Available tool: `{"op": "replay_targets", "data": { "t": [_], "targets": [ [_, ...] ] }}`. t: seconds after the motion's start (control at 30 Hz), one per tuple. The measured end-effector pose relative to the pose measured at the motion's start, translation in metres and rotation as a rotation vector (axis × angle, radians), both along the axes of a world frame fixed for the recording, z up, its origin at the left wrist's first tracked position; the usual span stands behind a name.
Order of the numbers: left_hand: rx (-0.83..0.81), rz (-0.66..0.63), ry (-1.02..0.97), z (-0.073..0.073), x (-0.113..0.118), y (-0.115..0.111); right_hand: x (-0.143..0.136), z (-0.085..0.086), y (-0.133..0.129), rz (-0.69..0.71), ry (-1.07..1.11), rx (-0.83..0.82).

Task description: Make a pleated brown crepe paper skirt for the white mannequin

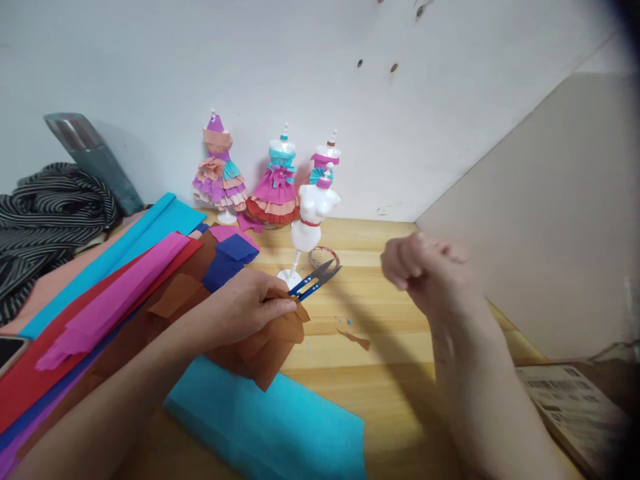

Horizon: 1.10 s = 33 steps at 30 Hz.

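Observation:
My left hand (260,303) is closed, thumb and fingers pinching a piece of brown crepe paper (273,347). Just past its fingertips are blue-handled thread snips (317,277), blades parted and pointing away to the right; whether the hand also touches them I cannot tell. My right hand (425,270) is raised over the right side of the table, curled into a slightly blurred fist, its inside hidden. A small white dress form (314,207) with a pink neck band and red waist band stands behind the snips. A brown paper scrap (355,339) lies between my hands.
Three dressed forms, among them a purple-and-peach one (220,170), stand along the wall. Coloured crepe paper, including a pink roll (120,293), covers the left side. A turquoise sheet (280,420) lies in front. A bracelet-like ring (327,253) and a cardboard box (570,407) sit farther right.

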<state>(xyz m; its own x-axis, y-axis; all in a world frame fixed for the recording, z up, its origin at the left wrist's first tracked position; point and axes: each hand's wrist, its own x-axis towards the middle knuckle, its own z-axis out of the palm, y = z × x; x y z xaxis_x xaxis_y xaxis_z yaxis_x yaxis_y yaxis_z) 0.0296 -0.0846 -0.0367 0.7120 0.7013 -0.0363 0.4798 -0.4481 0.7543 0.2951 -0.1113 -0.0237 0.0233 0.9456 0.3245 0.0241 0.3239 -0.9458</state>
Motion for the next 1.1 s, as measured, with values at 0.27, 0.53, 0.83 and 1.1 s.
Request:
{"op": "replay_targets", "data": {
  "t": [0.27,0.53,0.83,1.1],
  "targets": [
    [-0.118,-0.073,-0.083,0.0,0.009,-0.009,-0.055,-0.022,-0.018,0.362,-0.152,-0.126],
    [-0.286,0.181,-0.319,0.009,0.001,-0.004,-0.033,-0.032,-0.001,0.085,-0.418,-0.15],
    [-0.182,0.294,-0.5,0.014,0.001,-0.002,-0.057,-0.067,0.005,0.294,-0.841,-0.193],
    [-0.068,0.302,-0.519,0.001,0.012,-0.01,-0.068,-0.038,-0.021,0.24,-0.1,-0.07]
  ]
}}
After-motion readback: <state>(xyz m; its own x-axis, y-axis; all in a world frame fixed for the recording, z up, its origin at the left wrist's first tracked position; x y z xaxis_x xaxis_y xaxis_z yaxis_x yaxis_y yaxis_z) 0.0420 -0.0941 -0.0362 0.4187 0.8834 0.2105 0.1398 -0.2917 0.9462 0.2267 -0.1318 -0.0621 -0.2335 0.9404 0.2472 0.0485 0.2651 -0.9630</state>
